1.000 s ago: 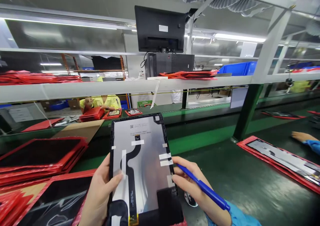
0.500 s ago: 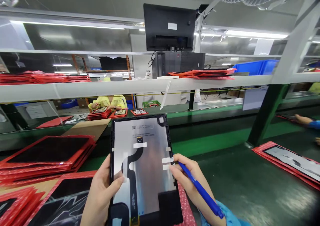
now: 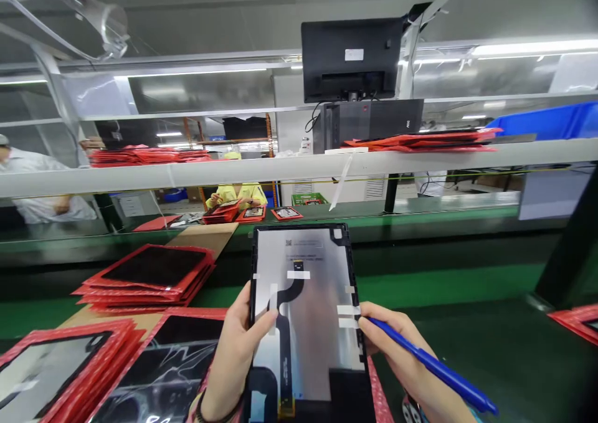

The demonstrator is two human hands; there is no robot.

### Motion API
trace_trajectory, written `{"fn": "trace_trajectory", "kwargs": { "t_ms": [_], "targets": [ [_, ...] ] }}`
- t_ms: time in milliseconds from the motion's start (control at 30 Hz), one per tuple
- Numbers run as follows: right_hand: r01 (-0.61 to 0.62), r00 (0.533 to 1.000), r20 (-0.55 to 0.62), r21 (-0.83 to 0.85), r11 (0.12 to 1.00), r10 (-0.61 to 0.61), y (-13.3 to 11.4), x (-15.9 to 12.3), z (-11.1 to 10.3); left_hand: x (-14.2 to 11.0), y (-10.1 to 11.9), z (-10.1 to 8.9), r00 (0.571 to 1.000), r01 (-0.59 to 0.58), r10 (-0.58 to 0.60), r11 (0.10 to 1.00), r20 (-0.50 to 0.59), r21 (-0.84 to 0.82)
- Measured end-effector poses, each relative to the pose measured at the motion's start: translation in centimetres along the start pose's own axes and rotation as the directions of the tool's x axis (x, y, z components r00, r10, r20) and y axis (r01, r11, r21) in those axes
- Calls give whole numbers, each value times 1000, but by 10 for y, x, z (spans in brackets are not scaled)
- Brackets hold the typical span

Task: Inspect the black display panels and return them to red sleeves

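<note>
A tablet screen panel [image 3: 322,342] is held up in front of me, its silver back facing me, with a black ribbon cable [image 3: 285,342] and several white tape strips. My left hand [image 3: 236,348] grips its left edge, thumb over the back near a tape strip. A blue pen [image 3: 439,370] lies in my right hand [image 3: 397,339], slanting down to the right. The thumb and finger of that hand also touch the panel's right edge beside two white tape strips [image 3: 348,311]. Pink bubble wrap [image 3: 379,395] partly shows under the panel.
Red-sleeved panels are stacked at left [image 3: 154,273] and lower left [image 3: 93,361]. A dark panel [image 3: 172,361] lies nearer me. Behind the green bench [image 3: 467,280], a white shelf rail [image 3: 261,169] crosses the view, below a monitor [image 3: 352,61]. Workers in yellow [image 3: 240,192] and white [image 3: 42,167] stand beyond.
My view has turned left, so the scene sits further right and a person in white has come into sight. Both hands keep their hold on the panel and pen.
</note>
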State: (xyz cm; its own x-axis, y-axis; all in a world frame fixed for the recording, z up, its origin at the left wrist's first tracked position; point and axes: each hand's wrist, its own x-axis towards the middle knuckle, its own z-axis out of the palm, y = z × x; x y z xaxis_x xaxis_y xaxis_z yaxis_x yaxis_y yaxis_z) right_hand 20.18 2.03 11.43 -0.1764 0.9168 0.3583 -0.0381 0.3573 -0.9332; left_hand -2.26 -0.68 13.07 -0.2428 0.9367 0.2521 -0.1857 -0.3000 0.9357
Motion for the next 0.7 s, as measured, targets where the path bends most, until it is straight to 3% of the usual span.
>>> {"fn": "trace_trajectory", "kwargs": {
  "t_ms": [67,133,200,233,300,367,433,533,600,633,700],
  "targets": [
    [-12,1000,-24,67,998,14,4,6,0,-2,-2,0,999,-39,42,992,-30,117],
    [-30,998,-46,182,983,39,7,11,-1,-5,-7,-2,986,-136,158,937,-44,322],
    [-59,998,3,387,920,63,8,12,0,-6,-12,-4,949,-303,304,802,84,515],
    [-90,996,58,498,862,70,8,12,0,-5,-14,-5,912,-407,358,717,203,566],
    [-185,978,190,633,752,81,7,8,3,-2,-18,-6,791,-612,412,558,453,561],
    [-250,965,230,644,723,129,7,4,7,2,-21,-7,675,-735,411,436,612,518],
    [-279,960,198,618,735,198,6,0,10,5,-22,-8,622,-781,387,365,680,506],
    [-279,957,129,648,708,259,8,-2,12,2,-20,-7,599,-800,393,317,697,509],
    [-234,966,81,683,691,247,12,-3,14,-4,-16,-2,556,-831,434,291,709,474],
    [-202,973,60,688,697,222,13,-4,15,-8,-13,1,495,-869,472,269,730,415],
    [-139,987,37,675,724,154,15,-6,17,-15,-8,8,328,-945,552,202,767,259]
  ]
}}
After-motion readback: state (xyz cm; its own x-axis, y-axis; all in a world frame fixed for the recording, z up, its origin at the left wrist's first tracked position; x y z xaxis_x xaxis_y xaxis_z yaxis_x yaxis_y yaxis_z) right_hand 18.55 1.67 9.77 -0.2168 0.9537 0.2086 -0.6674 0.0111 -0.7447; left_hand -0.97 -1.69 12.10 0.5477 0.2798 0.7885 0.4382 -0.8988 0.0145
